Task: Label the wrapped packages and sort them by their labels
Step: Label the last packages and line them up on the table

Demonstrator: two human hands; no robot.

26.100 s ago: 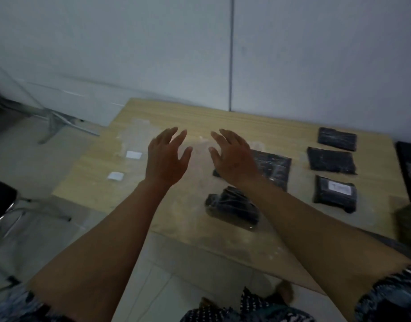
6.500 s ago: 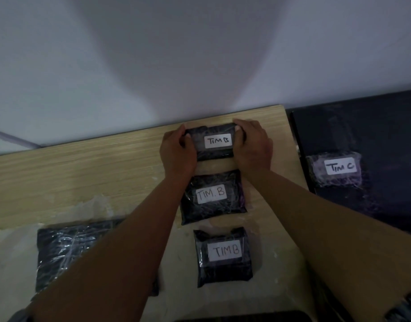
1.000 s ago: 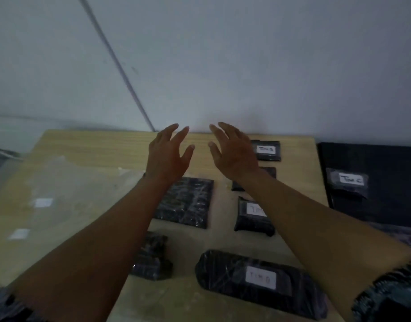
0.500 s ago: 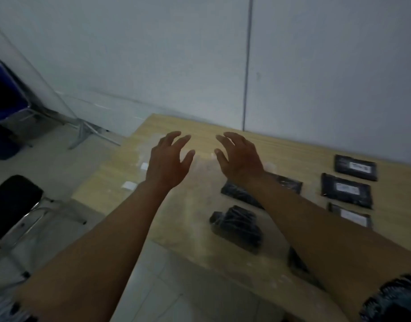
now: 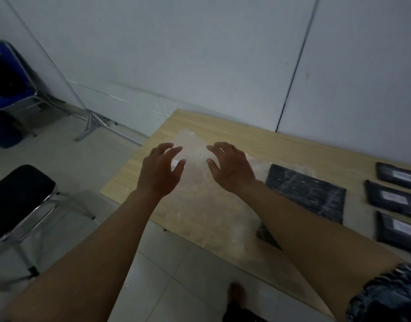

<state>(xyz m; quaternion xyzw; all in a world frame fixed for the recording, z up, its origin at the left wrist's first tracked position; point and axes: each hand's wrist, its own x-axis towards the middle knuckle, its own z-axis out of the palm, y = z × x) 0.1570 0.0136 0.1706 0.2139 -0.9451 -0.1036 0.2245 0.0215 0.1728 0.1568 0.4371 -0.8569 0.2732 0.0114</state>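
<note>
My left hand (image 5: 159,170) and my right hand (image 5: 231,167) hover side by side over the left end of the wooden table (image 5: 225,131), fingers spread and slightly curled, holding nothing. Beneath them lies a sheet of clear plastic wrap (image 5: 199,205). A white label (image 5: 175,162) peeks out between my left fingers. A large flat black wrapped package (image 5: 306,194) lies just right of my right wrist. Three smaller labelled black packages lie in a column at the right edge: far (image 5: 397,175), middle (image 5: 391,198), near (image 5: 397,231). Another dark package (image 5: 263,233) is mostly hidden under my right forearm.
A black-seated metal stool (image 5: 16,196) stands on the tiled floor left of the table. A blue chair (image 5: 11,94) and a metal stand (image 5: 90,124) are at the far left by the white wall. My foot (image 5: 237,296) shows below.
My view has swung further left and closer to the table's left end. Both hands have dropped nearer the plastic wrap, fingers curling slightly. The packages have shifted toward the right edge.
</note>
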